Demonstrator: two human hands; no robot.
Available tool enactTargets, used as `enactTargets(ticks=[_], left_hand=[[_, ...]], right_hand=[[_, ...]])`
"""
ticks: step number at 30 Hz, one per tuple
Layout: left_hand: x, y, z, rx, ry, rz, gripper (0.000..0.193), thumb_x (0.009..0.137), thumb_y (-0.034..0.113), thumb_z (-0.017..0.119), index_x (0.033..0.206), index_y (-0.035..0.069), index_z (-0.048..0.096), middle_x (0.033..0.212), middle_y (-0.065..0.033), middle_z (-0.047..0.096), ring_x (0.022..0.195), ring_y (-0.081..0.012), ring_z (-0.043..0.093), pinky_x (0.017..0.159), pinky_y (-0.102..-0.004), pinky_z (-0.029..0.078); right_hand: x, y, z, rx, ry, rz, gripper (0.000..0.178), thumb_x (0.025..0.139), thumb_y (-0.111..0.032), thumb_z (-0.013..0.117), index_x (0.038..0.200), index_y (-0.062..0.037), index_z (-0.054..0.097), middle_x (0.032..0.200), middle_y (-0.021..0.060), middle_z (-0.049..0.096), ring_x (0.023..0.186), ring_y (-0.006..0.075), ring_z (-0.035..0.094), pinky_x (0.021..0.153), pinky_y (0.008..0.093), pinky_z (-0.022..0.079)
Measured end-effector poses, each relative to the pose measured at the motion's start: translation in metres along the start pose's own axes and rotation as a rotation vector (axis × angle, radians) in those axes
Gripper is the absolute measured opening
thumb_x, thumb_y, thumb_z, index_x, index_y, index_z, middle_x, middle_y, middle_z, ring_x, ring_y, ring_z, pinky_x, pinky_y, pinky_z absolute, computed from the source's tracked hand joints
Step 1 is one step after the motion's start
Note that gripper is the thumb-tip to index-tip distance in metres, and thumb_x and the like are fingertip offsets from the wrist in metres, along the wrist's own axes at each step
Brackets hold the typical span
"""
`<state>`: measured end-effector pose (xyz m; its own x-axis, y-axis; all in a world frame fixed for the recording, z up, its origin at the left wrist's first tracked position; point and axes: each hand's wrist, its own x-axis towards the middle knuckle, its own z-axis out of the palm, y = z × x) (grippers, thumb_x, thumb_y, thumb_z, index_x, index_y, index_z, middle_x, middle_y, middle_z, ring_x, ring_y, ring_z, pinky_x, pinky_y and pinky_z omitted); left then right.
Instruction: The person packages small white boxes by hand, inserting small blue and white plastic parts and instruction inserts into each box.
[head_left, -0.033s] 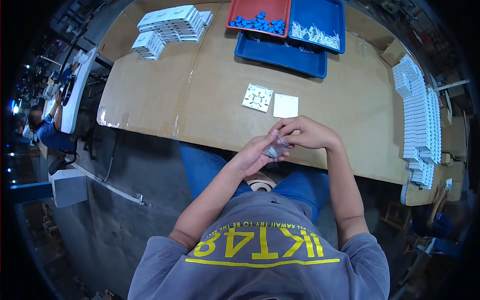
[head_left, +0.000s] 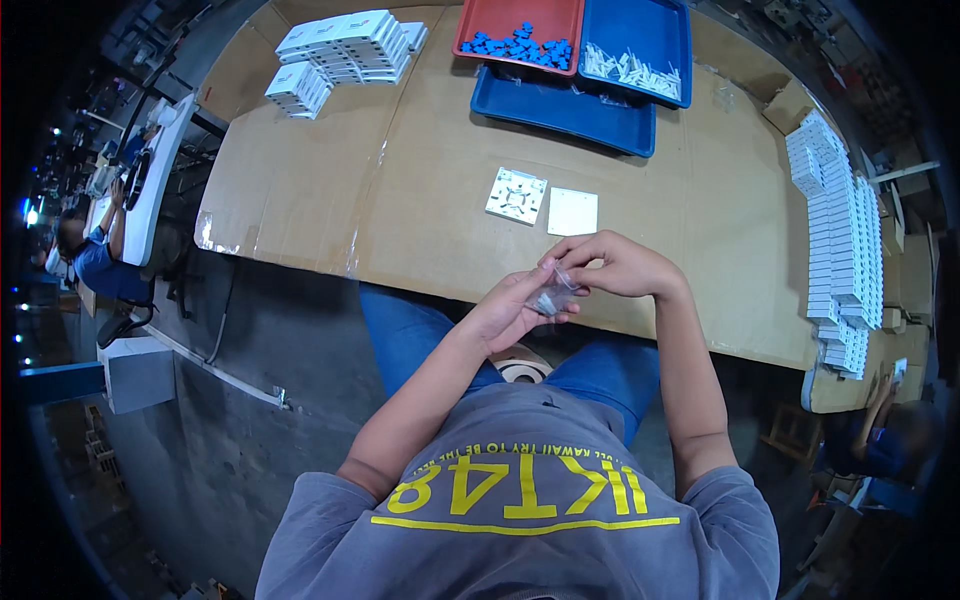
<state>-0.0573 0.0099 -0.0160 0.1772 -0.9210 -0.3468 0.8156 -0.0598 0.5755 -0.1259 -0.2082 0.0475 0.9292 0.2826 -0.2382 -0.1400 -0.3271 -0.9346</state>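
In the head view, almost nothing is different from a moment ago. My left hand (head_left: 508, 312) holds one little clear bag (head_left: 550, 300) near the edge of the table (head_left: 430, 190), and my right hand (head_left: 617, 265) pinches its top. My fingers hide some of it, so I can't count what's inside. Past my hands lie one white patterned square (head_left: 516, 196) and one plain white square (head_left: 573, 212). One red tray (head_left: 520, 15) holds blue bits (head_left: 515, 48), and one blue tray (head_left: 645, 30) holds white sticks (head_left: 632, 70), too many to count. They partly cover one lower blue tray (head_left: 560, 120). White stacks stand left (head_left: 345, 45) and right (head_left: 845, 250).
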Motion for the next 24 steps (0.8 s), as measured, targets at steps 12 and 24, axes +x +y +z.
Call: enactTargets(ticks=[12,24], left_hand=[[0.004,0.002,-0.001,-0.038,0.044,0.017,0.052,0.112,0.05,0.043,0.128,0.004,0.061,0.108,-0.008,0.07,0.096,-0.0203,0.07,0.086,-0.0358,0.058],[0.031,0.004,-0.026,-0.049,-0.016,0.001,0.057,0.111,0.052,0.044,0.139,0.005,0.056,0.115,-0.0117,0.069,0.092,-0.0206,0.07,0.085,-0.0355,0.058]], right_hand=[[0.001,-0.016,0.014,-0.051,-0.081,0.093,0.042,0.112,-0.032,0.052,0.108,0.0059,0.07,0.106,0.0115,0.07,0.094,0.02,0.065,0.088,0.0359,0.052],[0.008,0.017,-0.031,0.015,0.132,0.052,0.038,0.109,-0.03,0.057,0.112,0.0049,0.073,0.102,0.0097,0.074,0.094,0.0167,0.066,0.089,0.0344,0.053]])
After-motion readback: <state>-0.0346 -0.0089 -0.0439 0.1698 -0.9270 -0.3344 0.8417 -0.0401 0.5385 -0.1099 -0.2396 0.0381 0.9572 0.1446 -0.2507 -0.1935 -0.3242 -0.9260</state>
